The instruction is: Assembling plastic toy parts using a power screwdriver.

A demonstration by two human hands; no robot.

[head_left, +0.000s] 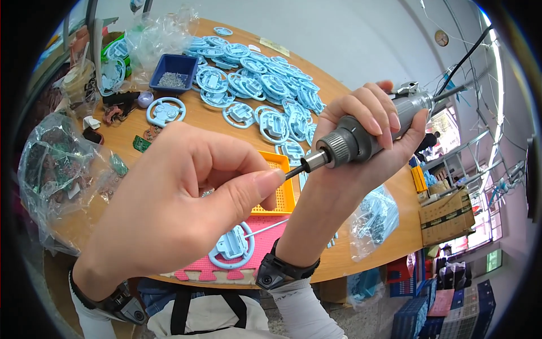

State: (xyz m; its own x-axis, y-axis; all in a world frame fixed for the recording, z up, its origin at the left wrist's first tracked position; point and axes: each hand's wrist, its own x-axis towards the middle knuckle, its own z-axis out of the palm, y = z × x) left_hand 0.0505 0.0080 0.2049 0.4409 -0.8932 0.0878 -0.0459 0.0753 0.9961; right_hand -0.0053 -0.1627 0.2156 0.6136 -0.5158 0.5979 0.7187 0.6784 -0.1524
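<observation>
head view: right hand (370, 127) grips the electric screwdriver (358, 142) above the tabletop (212, 127), and left hand (192, 198) pinches its bit (294, 171); i think it is better to keep bit and chuck (316, 160) well aligned.

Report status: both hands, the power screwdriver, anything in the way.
Right hand gripping power screwdriver. Left hand pinching its bit. Blue wheel part on pink mat below. Left hand partly hides yellow basket.

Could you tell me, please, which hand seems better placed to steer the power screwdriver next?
Probably the right hand: it wraps around the power screwdriver, while the left hand pinches only the bit.
</observation>
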